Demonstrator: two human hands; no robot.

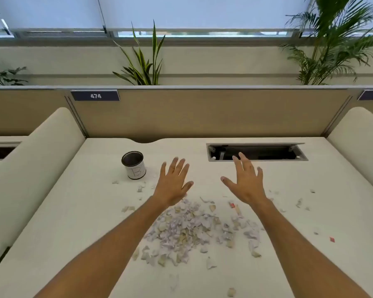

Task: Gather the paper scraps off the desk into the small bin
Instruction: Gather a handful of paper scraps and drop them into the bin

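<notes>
A pile of torn paper scraps (187,231), white, lilac and tan, lies in the middle of the cream desk (78,222). Loose scraps are scattered around it, some near the bin and some far right. The small bin (134,165), a dark can with a white label marked "B", stands upright at the back left of the pile. My left hand (172,182) is held flat with fingers spread just beyond the pile, right of the bin. My right hand (247,180) is spread the same way, farther right. Both hands hold nothing.
An open cable hatch (256,152) is sunk into the desk behind my right hand. Padded dividers (41,160) flank the desk left and right, and a tan partition (202,112) numbered 474 closes the back. A red scrap (332,239) lies at the right.
</notes>
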